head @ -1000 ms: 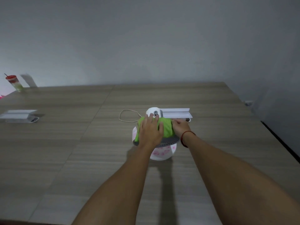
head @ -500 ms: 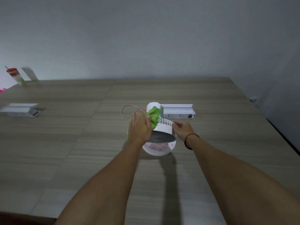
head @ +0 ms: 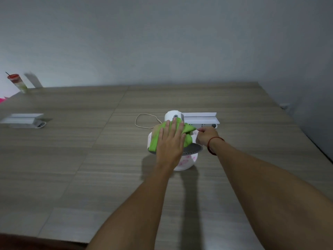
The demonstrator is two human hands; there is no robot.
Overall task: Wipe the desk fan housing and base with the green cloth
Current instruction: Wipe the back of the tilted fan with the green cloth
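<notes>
A small white desk fan (head: 187, 162) with a grey grille ring and pink marks on its housing stands in the middle of the wooden table (head: 90, 159). Its white base (head: 173, 114) shows behind the housing. The green cloth (head: 185, 129) is spread over the top of the housing. My left hand (head: 170, 141) lies flat on the cloth with fingers spread, pressing it onto the fan. My right hand (head: 205, 135), with a red string on the wrist, grips the fan's right side. Most of the housing is hidden under the cloth and hand.
A white power strip (head: 201, 120) lies just behind the fan, and a thin cord (head: 142, 121) loops to the left of it. A second white strip (head: 22, 120) sits at far left. A red-lidded cup (head: 18, 83) stands at the back left corner. The table's right edge (head: 306, 134) runs close by.
My left hand has slid the cloth from the fan's left side back over the top of the housing. My right hand has stayed on the fan's right side.
</notes>
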